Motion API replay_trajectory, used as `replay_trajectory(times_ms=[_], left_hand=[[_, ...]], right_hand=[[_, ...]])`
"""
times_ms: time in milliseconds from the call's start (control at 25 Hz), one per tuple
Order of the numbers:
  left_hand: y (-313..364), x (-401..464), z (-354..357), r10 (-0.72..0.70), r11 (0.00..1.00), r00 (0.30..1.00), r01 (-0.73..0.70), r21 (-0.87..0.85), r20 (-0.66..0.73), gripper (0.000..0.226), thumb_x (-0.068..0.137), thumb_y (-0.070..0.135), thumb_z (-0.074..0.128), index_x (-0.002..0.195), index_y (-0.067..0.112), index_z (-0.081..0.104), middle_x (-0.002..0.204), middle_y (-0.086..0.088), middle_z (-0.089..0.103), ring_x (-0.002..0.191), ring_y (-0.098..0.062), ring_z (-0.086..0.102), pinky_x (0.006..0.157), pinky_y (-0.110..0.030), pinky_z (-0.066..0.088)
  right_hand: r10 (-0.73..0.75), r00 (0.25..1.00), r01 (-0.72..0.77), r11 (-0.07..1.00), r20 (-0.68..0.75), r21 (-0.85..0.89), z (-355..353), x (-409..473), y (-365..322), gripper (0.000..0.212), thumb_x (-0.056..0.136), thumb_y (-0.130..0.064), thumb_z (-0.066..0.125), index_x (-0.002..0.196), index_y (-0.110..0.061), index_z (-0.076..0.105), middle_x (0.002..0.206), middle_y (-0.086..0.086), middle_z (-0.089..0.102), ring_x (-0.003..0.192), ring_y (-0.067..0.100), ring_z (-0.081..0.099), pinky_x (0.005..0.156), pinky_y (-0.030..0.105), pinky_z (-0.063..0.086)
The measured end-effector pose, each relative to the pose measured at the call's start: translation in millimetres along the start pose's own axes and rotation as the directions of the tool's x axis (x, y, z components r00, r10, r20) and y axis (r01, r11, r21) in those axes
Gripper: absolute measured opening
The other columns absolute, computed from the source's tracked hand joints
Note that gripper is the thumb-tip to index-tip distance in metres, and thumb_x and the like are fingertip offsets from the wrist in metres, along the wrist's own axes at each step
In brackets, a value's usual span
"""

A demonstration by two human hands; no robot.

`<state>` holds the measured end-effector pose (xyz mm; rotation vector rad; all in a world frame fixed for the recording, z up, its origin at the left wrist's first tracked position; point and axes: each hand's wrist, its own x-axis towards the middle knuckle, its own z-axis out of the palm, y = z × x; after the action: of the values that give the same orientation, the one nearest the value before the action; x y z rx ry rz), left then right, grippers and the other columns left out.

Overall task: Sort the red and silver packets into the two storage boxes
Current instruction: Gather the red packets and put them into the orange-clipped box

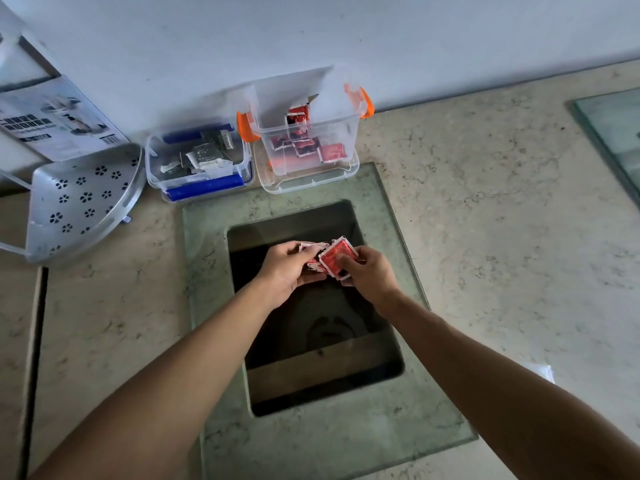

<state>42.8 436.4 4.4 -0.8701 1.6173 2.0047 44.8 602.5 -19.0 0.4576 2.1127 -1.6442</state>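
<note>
Both hands meet over the dark opening in the counter, holding a small stack of red packets (333, 257). My left hand (289, 268) grips the stack from the left, and my right hand (367, 275) pinches the top red packet from the right. At the back against the wall stand two clear boxes. The blue-handled box (157, 168) on the left holds silver packets (204, 157). The taller orange-handled box (349, 133) to its right holds several red packets (304, 145).
A rectangular opening (311, 317) is cut into a greenish glass slab (207, 271) on the marble counter. A perforated metal corner shelf (83, 199) lies at the left, with a printed cardboard box (52, 119) behind it. A glass sheet (613, 133) lies at the far right.
</note>
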Motion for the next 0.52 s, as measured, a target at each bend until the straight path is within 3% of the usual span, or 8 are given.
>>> replay_trajectory(times_ms=[80, 160, 280, 360, 520], left_hand=[[10.3, 2.0, -0.4, -0.018, 0.998, 1.000, 0.019, -0.063, 0.019, 0.017, 0.096, 0.006, 0.062, 0.105, -0.005, 0.071, 0.097, -0.020, 0.075, 0.081, -0.027, 0.075, 0.072, -0.042, 0.064], [24.0, 3.5, -0.8, -0.017, 0.996, 0.998, 0.021, -0.081, 0.056, 0.012, 0.093, -0.002, 0.062, 0.099, -0.003, 0.072, 0.099, -0.023, 0.075, 0.088, -0.031, 0.074, 0.079, -0.044, 0.063], [57.7, 9.8, 4.5, 0.075, 0.994, 0.997, -0.077, 0.075, 0.036, 0.014, 0.082, -0.004, 0.074, 0.092, 0.005, 0.073, 0.097, -0.018, 0.077, 0.092, -0.032, 0.075, 0.085, -0.046, 0.061], [93.8, 17.5, 11.0, 0.175, 0.973, 0.984, -0.168, 0.161, -0.028, 0.017, 0.077, -0.002, 0.079, 0.091, 0.007, 0.073, 0.092, -0.014, 0.078, 0.089, -0.032, 0.076, 0.082, -0.046, 0.062], [187.2, 41.7, 17.4, 0.357, 0.934, 0.928, -0.351, 0.068, -0.105, 0.026, 0.075, -0.009, 0.078, 0.095, 0.006, 0.071, 0.087, -0.015, 0.075, 0.071, -0.030, 0.074, 0.067, -0.040, 0.064]], right_hand=[[0.014, 0.999, -0.018, 0.993, 0.032, 0.117, 3.6, 4.7, -11.7, 0.012, 0.091, -0.019, 0.070, 0.097, -0.011, 0.063, 0.097, 0.014, 0.074, 0.080, 0.021, 0.075, 0.071, 0.041, 0.064], [-0.012, 1.000, 0.008, 0.989, 0.028, 0.150, 3.2, 10.2, -26.3, 0.020, 0.089, -0.017, 0.072, 0.105, -0.012, 0.061, 0.102, 0.012, 0.072, 0.081, 0.020, 0.075, 0.069, 0.038, 0.064], [-0.103, 0.995, 0.104, 0.993, -0.011, 0.056, -1.3, 27.6, -61.0, 0.035, 0.088, -0.023, 0.074, 0.119, -0.021, 0.058, 0.104, 0.002, 0.071, 0.082, 0.021, 0.074, 0.065, 0.035, 0.061], [-0.182, 0.983, 0.182, 0.983, -0.019, -0.003, -3.6, 49.1, -98.1, 0.024, 0.088, -0.025, 0.070, 0.110, -0.024, 0.061, 0.098, 0.003, 0.072, 0.081, 0.024, 0.071, 0.067, 0.040, 0.059], [-0.383, 0.923, 0.375, 0.917, -0.036, -0.139, -10.3, 103.0, -194.8, 0.017, 0.089, -0.019, 0.061, 0.105, -0.017, 0.067, 0.078, 0.004, 0.071, 0.057, 0.021, 0.063, 0.059, 0.038, 0.054]])
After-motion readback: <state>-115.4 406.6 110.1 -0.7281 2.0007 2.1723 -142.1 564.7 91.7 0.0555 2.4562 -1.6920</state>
